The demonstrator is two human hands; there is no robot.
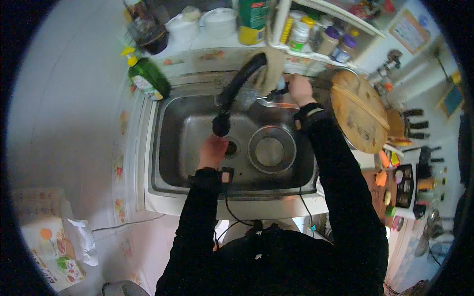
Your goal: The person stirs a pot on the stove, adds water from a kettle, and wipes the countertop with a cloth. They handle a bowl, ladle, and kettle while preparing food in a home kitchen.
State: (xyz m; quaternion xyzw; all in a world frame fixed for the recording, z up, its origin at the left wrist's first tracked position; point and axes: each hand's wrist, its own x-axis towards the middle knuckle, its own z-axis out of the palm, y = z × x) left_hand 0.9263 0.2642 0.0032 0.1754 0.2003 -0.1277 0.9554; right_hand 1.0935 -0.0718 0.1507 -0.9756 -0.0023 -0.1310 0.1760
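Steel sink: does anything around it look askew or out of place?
The round wooden cutting board sits partly over the right rim of the steel sink rather than flat on the counter. The green dish-soap bottle leans at the left corner. Nothing spilled.

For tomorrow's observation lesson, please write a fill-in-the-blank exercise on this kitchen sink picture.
1. The left hand is under the black ____ head.
2. The right hand reaches to the tap handle at the ____ of the sink.
3. A round metal ____ sits in the sink.
4. The dish soap bottle is ____ in colour.

Missing words: faucet; back; bowl; green
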